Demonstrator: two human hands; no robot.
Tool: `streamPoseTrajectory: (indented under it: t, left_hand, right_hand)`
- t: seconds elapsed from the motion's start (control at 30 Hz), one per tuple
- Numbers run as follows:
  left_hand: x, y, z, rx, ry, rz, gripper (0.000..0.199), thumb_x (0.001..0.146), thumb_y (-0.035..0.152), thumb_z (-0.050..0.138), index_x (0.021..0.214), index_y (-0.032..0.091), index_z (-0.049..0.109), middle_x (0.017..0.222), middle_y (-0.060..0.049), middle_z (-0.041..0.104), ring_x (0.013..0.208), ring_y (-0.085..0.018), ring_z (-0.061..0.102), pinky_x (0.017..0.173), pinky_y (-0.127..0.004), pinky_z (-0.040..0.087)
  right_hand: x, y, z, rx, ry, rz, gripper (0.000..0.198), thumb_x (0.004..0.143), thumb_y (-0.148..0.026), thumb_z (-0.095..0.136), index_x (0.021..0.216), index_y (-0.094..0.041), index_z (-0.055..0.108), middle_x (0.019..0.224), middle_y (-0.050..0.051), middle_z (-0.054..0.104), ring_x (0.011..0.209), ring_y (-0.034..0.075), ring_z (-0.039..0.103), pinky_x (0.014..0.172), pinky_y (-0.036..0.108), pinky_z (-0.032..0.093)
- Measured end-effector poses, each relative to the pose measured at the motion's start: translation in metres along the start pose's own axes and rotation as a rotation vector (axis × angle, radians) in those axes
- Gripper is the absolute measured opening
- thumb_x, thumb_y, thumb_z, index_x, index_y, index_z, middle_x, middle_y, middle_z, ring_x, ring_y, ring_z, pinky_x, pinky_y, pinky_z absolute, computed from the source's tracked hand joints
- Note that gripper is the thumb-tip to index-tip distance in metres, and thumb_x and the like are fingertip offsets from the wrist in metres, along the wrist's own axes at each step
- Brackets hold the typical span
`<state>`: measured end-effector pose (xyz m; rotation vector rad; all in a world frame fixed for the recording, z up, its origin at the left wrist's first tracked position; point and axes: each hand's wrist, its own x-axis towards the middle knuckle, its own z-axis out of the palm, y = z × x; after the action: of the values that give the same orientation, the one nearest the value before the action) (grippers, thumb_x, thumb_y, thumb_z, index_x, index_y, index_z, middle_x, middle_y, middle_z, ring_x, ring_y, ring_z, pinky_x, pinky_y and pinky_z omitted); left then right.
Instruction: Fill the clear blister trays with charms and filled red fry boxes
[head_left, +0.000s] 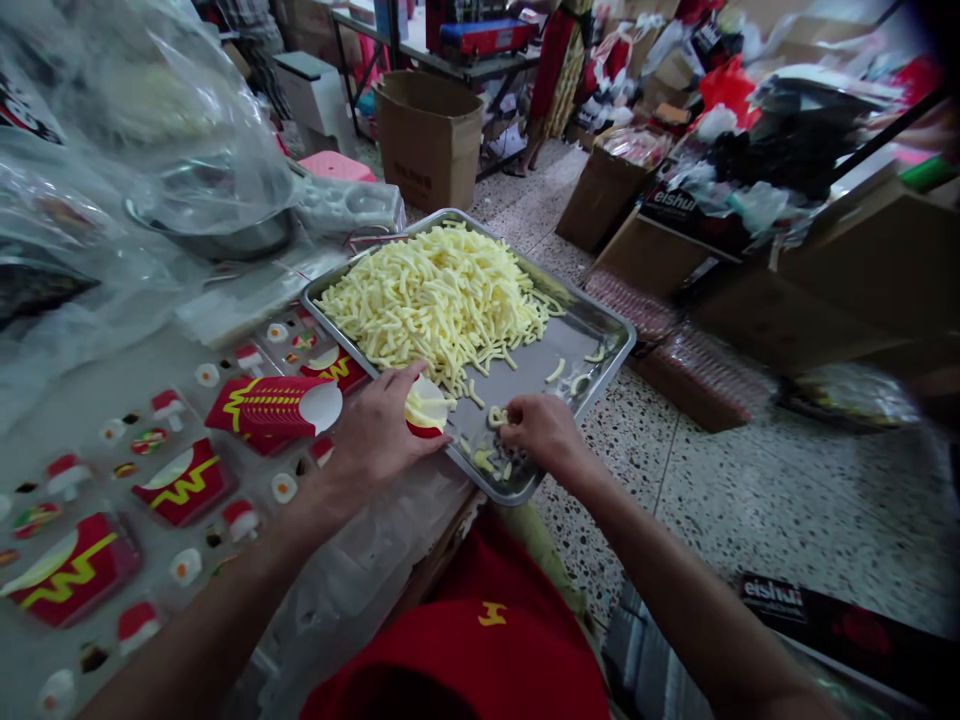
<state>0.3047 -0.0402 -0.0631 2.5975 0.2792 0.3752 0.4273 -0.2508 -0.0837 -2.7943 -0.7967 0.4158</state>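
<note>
My left hand [379, 425] is wrapped round a small red fry carton [426, 430], whose pale inside faces up with some yellow sticks in it. It holds the carton over the near left edge of a metal tray [536, 370]. A heap of pale yellow fry-shaped sticks [442, 300] fills the tray's far left part. My right hand [546, 432] is low over the tray's near corner, fingers pinched on a few curved sticks [496, 415]. Several loose sticks lie around it. Left of my left hand rests a nested stack of red cartons [262, 408].
Clear packs [187, 485] with red carton pieces and small toy foods cover the table at left. Behind them are a metal bowl [225, 235] and plastic bags [142, 110]. Cardboard boxes [427, 150] stand on the speckled floor, with more boxes and packages at right. A person [559, 75] stands behind.
</note>
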Motion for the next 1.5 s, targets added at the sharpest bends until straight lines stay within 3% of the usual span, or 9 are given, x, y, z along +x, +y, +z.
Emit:
streamPoseTrajectory:
  t: [0.1, 0.3, 0.53, 0.67, 0.87, 1.07, 1.23, 1.37, 1.5]
  left_hand:
    - [-0.006, 0.005, -0.002, 0.056, -0.063, -0.015, 0.086, 0.065, 0.045, 0.087, 0.139, 0.022, 0.05, 0.127, -0.011, 0.064, 0.114, -0.031, 0.064, 0.097, -0.043, 0.052]
    - [-0.018, 0.033, 0.004, 0.202, -0.117, 0.01, 0.074, 0.07, 0.042, 0.081, 0.135, 0.019, 0.053, 0.12, -0.012, 0.066, 0.105, -0.032, 0.065, 0.087, -0.041, 0.053]
    - [-0.013, 0.046, 0.031, 0.306, -0.005, -0.042, 0.044, 0.089, 0.021, 0.055, 0.134, 0.022, 0.054, 0.108, -0.01, 0.067, 0.099, -0.027, 0.065, 0.081, -0.037, 0.05]
    - [-0.006, 0.044, 0.031, 0.281, 0.022, -0.062, 0.05, 0.09, 0.023, 0.053, 0.14, 0.019, 0.051, 0.11, -0.012, 0.066, 0.102, -0.029, 0.064, 0.083, -0.038, 0.05]
    - [-0.004, 0.044, 0.034, 0.141, 0.03, -0.016, 0.062, 0.083, 0.023, 0.063, 0.143, 0.019, 0.048, 0.114, -0.012, 0.065, 0.106, -0.029, 0.063, 0.091, -0.039, 0.049]
    - [0.003, 0.032, 0.042, 0.03, 0.104, 0.017, 0.06, 0.085, 0.017, 0.059, 0.144, 0.024, 0.047, 0.111, -0.009, 0.064, 0.1, -0.026, 0.063, 0.092, -0.038, 0.05]
    - [0.019, 0.025, 0.045, -0.166, 0.101, 0.04, 0.079, 0.071, 0.02, 0.078, 0.143, 0.024, 0.046, 0.12, -0.009, 0.063, 0.111, -0.028, 0.061, 0.1, -0.041, 0.05]
    - [0.029, 0.014, 0.039, -0.231, 0.167, 0.011, 0.095, 0.063, 0.028, 0.09, 0.145, 0.022, 0.042, 0.132, -0.011, 0.06, 0.123, -0.03, 0.057, 0.106, -0.043, 0.047]
    - [0.031, 0.002, 0.037, -0.335, 0.17, 0.065, 0.099, 0.061, 0.032, 0.092, 0.145, 0.021, 0.04, 0.141, -0.012, 0.055, 0.13, -0.029, 0.054, 0.111, -0.04, 0.043]
  right_hand:
    - [0.008, 0.005, -0.004, 0.123, -0.02, 0.065, 0.009, 0.064, -0.026, 0.074, 0.07, -0.02, 0.077, 0.064, 0.003, 0.07, 0.062, 0.017, 0.061, 0.054, 0.026, 0.035]
    - [0.011, -0.015, -0.01, 0.711, -0.127, -0.02, 0.013, 0.067, -0.025, 0.07, 0.077, -0.018, 0.074, 0.06, -0.003, 0.062, 0.054, 0.012, 0.053, 0.051, 0.023, 0.036]
    - [-0.014, -0.07, -0.018, 0.171, 0.033, -0.286, 0.016, 0.09, -0.017, 0.054, 0.089, -0.015, 0.069, 0.088, 0.01, 0.069, 0.076, 0.019, 0.061, 0.068, 0.028, 0.042]
    - [-0.019, -0.064, -0.013, 0.404, 0.05, -0.381, 0.021, 0.096, -0.016, 0.047, 0.094, -0.015, 0.069, 0.098, 0.01, 0.068, 0.087, 0.018, 0.062, 0.078, 0.027, 0.045]
    - [-0.002, -0.057, 0.001, 0.712, 0.112, -0.084, 0.015, 0.087, -0.026, 0.063, 0.08, -0.019, 0.074, 0.074, 0.001, 0.069, 0.069, 0.017, 0.061, 0.065, 0.026, 0.042]
    - [0.001, -0.064, -0.009, 0.752, 0.053, -0.47, 0.023, 0.082, -0.006, 0.054, 0.065, -0.018, 0.065, 0.079, 0.002, 0.067, 0.076, 0.015, 0.06, 0.07, 0.024, 0.043]
    - [0.025, -0.036, -0.009, 0.88, 0.254, -0.419, 0.004, 0.079, -0.021, 0.075, 0.076, -0.02, 0.073, 0.078, 0.001, 0.067, 0.071, 0.014, 0.06, 0.066, 0.025, 0.046]
    - [0.063, 0.001, -0.024, 0.502, 0.329, -0.408, 0.016, 0.091, -0.023, 0.063, 0.099, -0.022, 0.077, 0.087, 0.004, 0.072, 0.075, 0.016, 0.063, 0.069, 0.028, 0.046]
    - [0.099, 0.009, -0.036, -0.155, 0.056, -0.44, 0.031, 0.085, -0.013, 0.057, 0.107, -0.024, 0.076, 0.095, 0.007, 0.073, 0.077, 0.018, 0.064, 0.065, 0.028, 0.04]
